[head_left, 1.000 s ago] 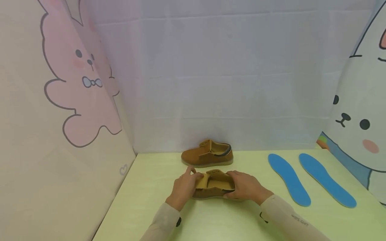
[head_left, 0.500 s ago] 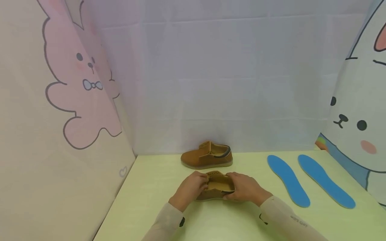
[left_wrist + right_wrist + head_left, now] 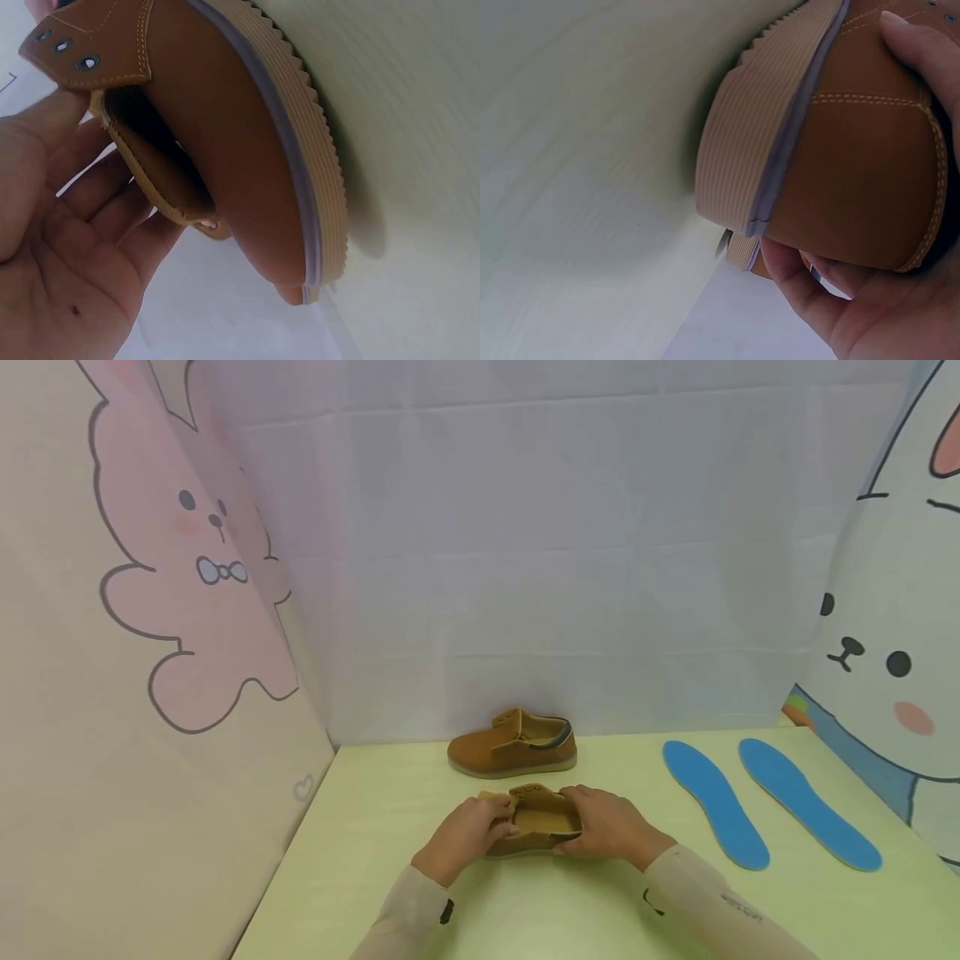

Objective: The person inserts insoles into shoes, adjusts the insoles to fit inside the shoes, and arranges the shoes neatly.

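Observation:
A brown lace-up shoe without laces (image 3: 534, 841) stands on the table between my two hands, toe to the left. At its front, my left hand (image 3: 463, 833) pinches the tongue (image 3: 159, 166); in the left wrist view the thumb is at the tongue's edge and the fingers lie behind it. My right hand (image 3: 611, 828) grips the heel, with the thumb along the near side and fingers round the back, as the right wrist view shows (image 3: 900, 315). Eyelets (image 3: 88, 63) show on the near flap. The left hand covers the toe in the head view.
Behind it a matching brown shoe (image 3: 512, 750) stands near the back curtain (image 3: 570, 568), toe also left. Two blue insoles, one (image 3: 716, 806) left of the other (image 3: 810, 806), lie flat on the pale table (image 3: 360, 827) to the right. Printed curtains border both sides.
My left hand has shifted its hold at the tongue: the fingers went over it and into the opening, and the tongue shows again behind them now. The right hand keeps its grip.

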`<state>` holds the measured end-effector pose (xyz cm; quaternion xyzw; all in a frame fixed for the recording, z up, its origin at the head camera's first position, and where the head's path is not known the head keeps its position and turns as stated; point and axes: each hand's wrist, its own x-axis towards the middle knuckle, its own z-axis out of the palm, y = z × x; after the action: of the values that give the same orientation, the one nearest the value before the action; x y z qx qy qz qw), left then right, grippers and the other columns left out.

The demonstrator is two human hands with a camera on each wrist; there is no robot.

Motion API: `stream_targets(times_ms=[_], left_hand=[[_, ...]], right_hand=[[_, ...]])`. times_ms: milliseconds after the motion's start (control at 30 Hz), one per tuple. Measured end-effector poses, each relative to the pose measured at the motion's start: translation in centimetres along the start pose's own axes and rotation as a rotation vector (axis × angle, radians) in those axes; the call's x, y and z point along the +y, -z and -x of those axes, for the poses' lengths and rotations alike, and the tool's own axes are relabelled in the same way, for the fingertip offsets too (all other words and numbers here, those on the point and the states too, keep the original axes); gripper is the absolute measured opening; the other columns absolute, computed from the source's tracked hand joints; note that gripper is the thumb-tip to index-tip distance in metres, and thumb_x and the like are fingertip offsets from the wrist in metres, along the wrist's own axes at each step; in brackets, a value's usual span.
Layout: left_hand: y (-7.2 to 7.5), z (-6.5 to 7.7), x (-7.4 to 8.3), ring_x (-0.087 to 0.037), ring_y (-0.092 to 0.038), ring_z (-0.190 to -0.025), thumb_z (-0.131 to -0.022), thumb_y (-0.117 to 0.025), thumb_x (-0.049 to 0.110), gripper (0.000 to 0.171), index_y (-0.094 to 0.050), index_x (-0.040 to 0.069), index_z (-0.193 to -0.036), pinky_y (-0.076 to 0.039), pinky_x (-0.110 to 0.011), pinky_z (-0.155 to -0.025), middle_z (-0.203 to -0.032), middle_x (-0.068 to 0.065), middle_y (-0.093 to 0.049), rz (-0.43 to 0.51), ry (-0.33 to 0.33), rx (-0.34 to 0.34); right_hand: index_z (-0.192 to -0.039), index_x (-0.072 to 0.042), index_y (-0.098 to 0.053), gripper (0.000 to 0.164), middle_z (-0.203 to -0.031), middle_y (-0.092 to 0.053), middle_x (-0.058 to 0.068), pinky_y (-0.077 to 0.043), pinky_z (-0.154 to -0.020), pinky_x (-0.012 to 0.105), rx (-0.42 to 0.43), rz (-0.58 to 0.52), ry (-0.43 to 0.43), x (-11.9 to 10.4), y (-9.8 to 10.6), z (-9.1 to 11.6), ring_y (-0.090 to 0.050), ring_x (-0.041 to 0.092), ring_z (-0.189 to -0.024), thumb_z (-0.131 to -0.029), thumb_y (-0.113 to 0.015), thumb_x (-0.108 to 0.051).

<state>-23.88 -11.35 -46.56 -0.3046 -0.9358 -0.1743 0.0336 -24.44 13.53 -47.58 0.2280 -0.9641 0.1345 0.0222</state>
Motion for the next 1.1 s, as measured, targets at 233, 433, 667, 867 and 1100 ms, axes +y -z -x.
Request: stream_targets(times_ms=[233,433,667,867,1100], left_hand=[[0.0,0.1,-0.4,-0.023,-0.052,-0.113,-0.088,-0.05,0.052,0.055,-0.06,0.011,-0.124,-0.044,-0.031,-0.092,-0.135,-0.006,-0.049,0.031,-0.001,-0.067],[0.0,0.2,-0.3,-0.022,-0.051,-0.115,-0.085,-0.048,0.059,0.066,-0.056,0.009,-0.128,-0.042,-0.032,-0.094,-0.137,-0.006,-0.046,0.045,0.029,-0.1],[-0.3,0.5,-0.2,-0.023,-0.049,-0.118,-0.079,-0.043,0.071,0.081,-0.052,0.01,-0.132,-0.042,-0.035,-0.094,-0.139,-0.004,-0.045,0.011,0.059,-0.1],[-0.4,0.9,-0.1,-0.022,-0.047,-0.12,-0.075,-0.047,0.074,0.088,-0.049,0.009,-0.134,-0.041,-0.035,-0.096,-0.141,-0.003,-0.043,0.013,0.061,-0.106],[-0.2,0.9,0.2,-0.022,-0.045,-0.122,-0.072,-0.05,0.076,0.093,-0.043,0.012,-0.139,-0.04,-0.035,-0.097,-0.143,-0.002,-0.04,-0.022,0.063,-0.101]], right_hand=[[-0.129,-0.016,-0.05,0.089,-0.113,-0.057,-0.003,-0.048,-0.075,0.041,0.022,0.007,0.01,0.2,-0.1,0.0,-0.056,0.017,-0.094,-0.061,-0.071,-0.069],[-0.136,-0.015,-0.043,0.098,-0.125,-0.054,0.004,-0.047,-0.082,0.045,-0.04,0.003,0.013,0.3,0.1,0.0,-0.055,0.024,-0.105,-0.061,-0.069,-0.072],[-0.143,-0.013,-0.037,0.088,-0.136,-0.046,0.01,-0.039,-0.095,0.05,-0.161,-0.099,0.036,0.7,1.5,-0.2,-0.045,0.029,-0.121,-0.081,-0.042,-0.076],[-0.137,-0.014,-0.046,0.054,-0.132,-0.051,0.006,-0.043,-0.092,0.045,0.056,-0.048,0.232,0.3,2.5,-0.5,-0.049,0.024,-0.117,-0.097,-0.04,-0.05],[-0.121,-0.012,-0.06,0.034,-0.117,-0.057,0.0,-0.048,-0.084,0.033,0.316,0.167,0.574,-0.9,2.9,-2.0,-0.054,0.015,-0.104,-0.09,-0.061,-0.025]])
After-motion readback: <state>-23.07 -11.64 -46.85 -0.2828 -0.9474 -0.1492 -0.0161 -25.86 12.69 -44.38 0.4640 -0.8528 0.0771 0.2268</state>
